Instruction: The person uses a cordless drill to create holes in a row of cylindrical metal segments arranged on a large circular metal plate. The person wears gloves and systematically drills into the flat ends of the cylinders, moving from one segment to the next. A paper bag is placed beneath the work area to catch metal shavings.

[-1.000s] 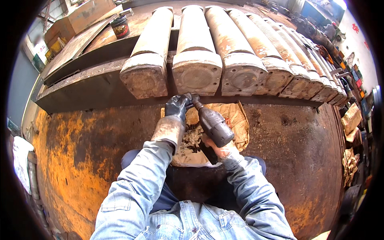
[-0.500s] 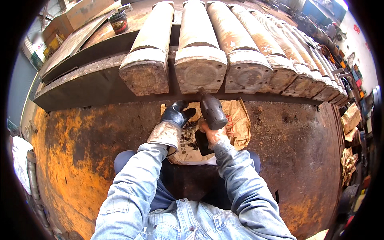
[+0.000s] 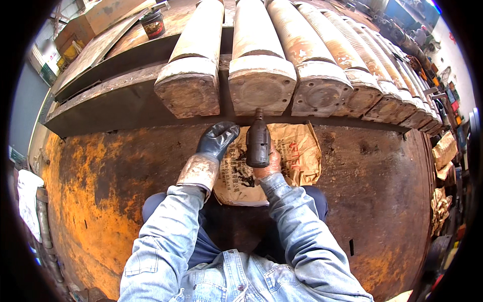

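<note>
My right hand (image 3: 271,163), bare and smudged, is wrapped round a dark impact wrench (image 3: 258,146) with a tapered nose. Its tip reaches the lower edge of a heavy end block (image 3: 262,93) on a thick cylinder; whether it touches a bolt there I cannot tell. My left hand (image 3: 218,138), in a black rubber glove with a dirty pale cuff, hovers just left of the wrench. Its fingers are curled together, and anything inside them is hidden. Beneath both hands lies a brown paper sack (image 3: 297,156) with dark stains.
Several more cylinders (image 3: 307,38) with square end blocks stand in a row on a dark steel beam (image 3: 115,108). A small bucket (image 3: 152,25) sits far left. Rusty steel plate (image 3: 115,186) spreads around me. Crumpled paper (image 3: 441,209) and clutter line the right side.
The wrench has swung left and straightened, its nose still near the middle block's lower edge. My left fingers have closed from a looser, parted pose. The view has shifted slightly.
</note>
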`<state>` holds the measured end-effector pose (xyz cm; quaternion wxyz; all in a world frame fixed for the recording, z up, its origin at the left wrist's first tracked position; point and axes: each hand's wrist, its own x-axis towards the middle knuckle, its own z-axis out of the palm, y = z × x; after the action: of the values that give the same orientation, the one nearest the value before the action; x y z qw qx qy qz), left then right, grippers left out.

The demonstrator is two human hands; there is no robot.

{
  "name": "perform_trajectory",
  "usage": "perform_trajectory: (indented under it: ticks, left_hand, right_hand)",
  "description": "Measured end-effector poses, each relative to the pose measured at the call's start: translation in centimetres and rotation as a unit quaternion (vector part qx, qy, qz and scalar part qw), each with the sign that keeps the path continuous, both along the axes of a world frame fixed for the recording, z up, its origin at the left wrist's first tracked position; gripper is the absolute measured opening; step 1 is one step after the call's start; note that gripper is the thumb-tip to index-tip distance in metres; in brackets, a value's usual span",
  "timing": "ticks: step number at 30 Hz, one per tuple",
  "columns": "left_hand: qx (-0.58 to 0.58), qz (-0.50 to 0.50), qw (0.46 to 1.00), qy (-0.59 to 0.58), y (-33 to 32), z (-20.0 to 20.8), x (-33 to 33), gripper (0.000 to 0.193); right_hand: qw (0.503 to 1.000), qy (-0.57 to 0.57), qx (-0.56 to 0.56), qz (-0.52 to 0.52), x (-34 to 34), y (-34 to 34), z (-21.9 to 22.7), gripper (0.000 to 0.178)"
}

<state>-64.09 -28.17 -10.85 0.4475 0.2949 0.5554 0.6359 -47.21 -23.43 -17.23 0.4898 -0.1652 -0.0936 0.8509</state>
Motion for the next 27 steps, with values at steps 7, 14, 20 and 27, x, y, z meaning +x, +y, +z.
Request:
perform_trajectory:
  ticks: [7, 14, 20, 27]
  left_hand:
    - [0.02, 0.004, 1.0, 0.022, -0.8, 0.2, -1.3, 0.028]
    - [0.019, -0.005, 1.0, 0.001, -0.8, 1.4, -0.4, 0.031]
    - [0.012, -0.018, 0.999, -0.025, -0.4, 1.5, 0.2, 0.033]
    - [-0.016, -0.027, 0.999, -0.018, 0.1, 2.4, 1.1, 0.033]
  right_hand:
    - [0.522, -0.716, 0.457, -0.076, 5.1, 2.2, 1.2, 0.059]
    - [0.495, -0.732, 0.465, -0.05, 6.2, 3.5, 0.9, 0.062]
    - [0.615, -0.688, 0.385, -0.011, 4.3, 2.5, -0.5, 0.047]
    - [0.421, -0.782, 0.46, -0.003, 5.2, 1.3, 4.8, 0.061]
